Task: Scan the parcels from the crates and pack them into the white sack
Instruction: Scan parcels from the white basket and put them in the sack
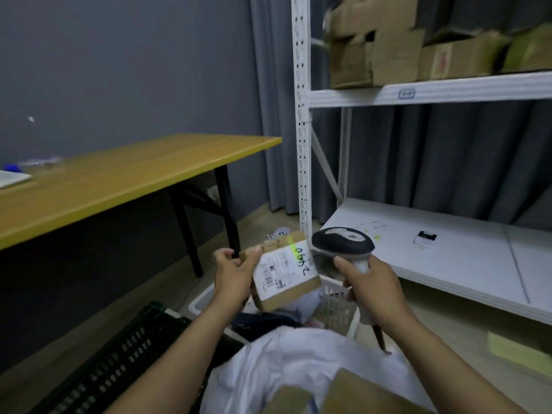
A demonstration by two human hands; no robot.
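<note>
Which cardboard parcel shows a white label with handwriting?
The parcel held in the left hand, beside the scanner; those in the white sack show bare cardboard.

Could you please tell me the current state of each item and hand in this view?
Left hand: grips the parcel.
Parcel: held up, tilted, label facing the camera.
Right hand: grips the scanner.
Scanner: raised beside the parcel.
White sack: open, cardboard boxes showing inside.
White crate: holds more packages.
</note>
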